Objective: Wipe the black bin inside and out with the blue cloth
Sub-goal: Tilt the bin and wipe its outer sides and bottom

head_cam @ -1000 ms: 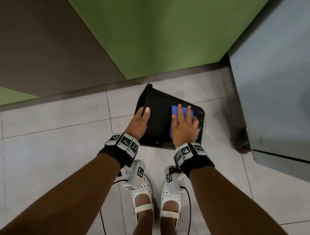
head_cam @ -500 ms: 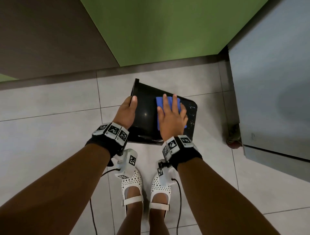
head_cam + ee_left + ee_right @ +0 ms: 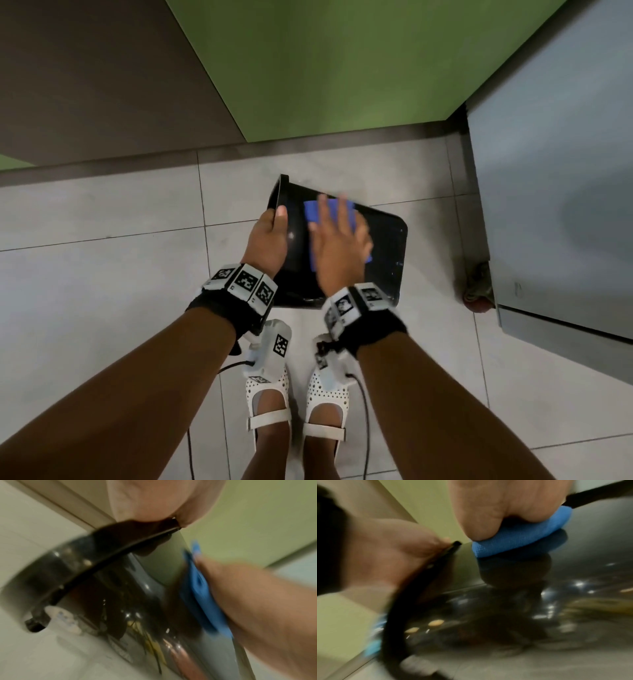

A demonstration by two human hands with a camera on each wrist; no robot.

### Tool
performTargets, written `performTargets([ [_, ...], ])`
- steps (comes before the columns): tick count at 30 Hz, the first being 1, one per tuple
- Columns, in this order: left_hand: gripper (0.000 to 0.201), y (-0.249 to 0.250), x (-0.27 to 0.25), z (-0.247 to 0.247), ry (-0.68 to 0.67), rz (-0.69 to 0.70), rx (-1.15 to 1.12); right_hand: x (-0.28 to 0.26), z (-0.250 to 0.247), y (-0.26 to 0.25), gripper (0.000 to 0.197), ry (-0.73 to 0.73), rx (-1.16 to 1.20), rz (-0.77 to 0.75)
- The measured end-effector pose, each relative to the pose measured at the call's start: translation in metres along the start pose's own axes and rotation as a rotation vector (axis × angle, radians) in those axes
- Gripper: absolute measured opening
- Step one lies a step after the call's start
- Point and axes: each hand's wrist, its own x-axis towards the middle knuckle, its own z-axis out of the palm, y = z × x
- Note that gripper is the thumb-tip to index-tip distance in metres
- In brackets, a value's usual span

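head view: the shiny black plastic bin point(image 3: 383, 246) is tipped above the floor. the left hand point(image 3: 269, 240) pinches its rim. the right hand point(image 3: 339, 246), fingers spread, presses the folded blue cloth point(image 3: 313, 219) on its outside. i think the inside comes next.

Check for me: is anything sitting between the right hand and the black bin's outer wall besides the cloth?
Nothing visible. The right hand presses the blue cloth flat on the black bin; the left hand grips its rim, off to the side.
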Motion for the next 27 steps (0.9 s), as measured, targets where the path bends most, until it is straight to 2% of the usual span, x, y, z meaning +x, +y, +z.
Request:
performTargets([
  [3,0.043,-0.001,0.0,0.001,0.014,0.016,0.015,0.017,-0.007,0.045,0.049,0.063,0.004,0.268],
  [7,0.044,-0.003,-0.002,0.003,0.03,0.025,0.012,0.03,-0.021,0.074,0.048,0.071,0.137,0.516],
  [9,0.045,-0.004,-0.002,0.003,0.045,-0.007,-0.014,0.019,-0.02,0.068,0.049,0.085,0.102,0.492],
  [14,0.045,-0.006,-0.003,0.002,0.036,-0.048,0.013,-0.047,0.01,0.034,0.053,0.046,-0.07,0.081],
  [16,0.043,-0.002,-0.003,0.001,0.016,-0.021,0.029,-0.041,0.005,0.044,0.053,-0.025,-0.081,0.102],
  [19,0.042,0.002,-0.004,0.001,-0.03,0.006,0.036,-0.007,-0.003,0.079,0.052,0.005,0.048,0.374],
  [21,0.043,0.004,-0.005,0.0,-0.091,0.024,0.02,0.012,-0.014,0.093,0.052,-0.005,0.177,0.481],
  [24,0.043,0.009,-0.005,0.003,-0.192,0.033,-0.071,0.018,-0.023,0.084,0.051,0.005,0.226,0.473],
  [25,0.043,0.013,-0.007,0.005,-0.216,0.035,-0.081,0.015,-0.024,0.072,0.051,0.015,0.149,0.421],
  [27,0.043,0.018,-0.007,0.01,-0.251,0.046,-0.12,0.007,-0.021,0.039,0.051,0.058,0.029,0.208],
])
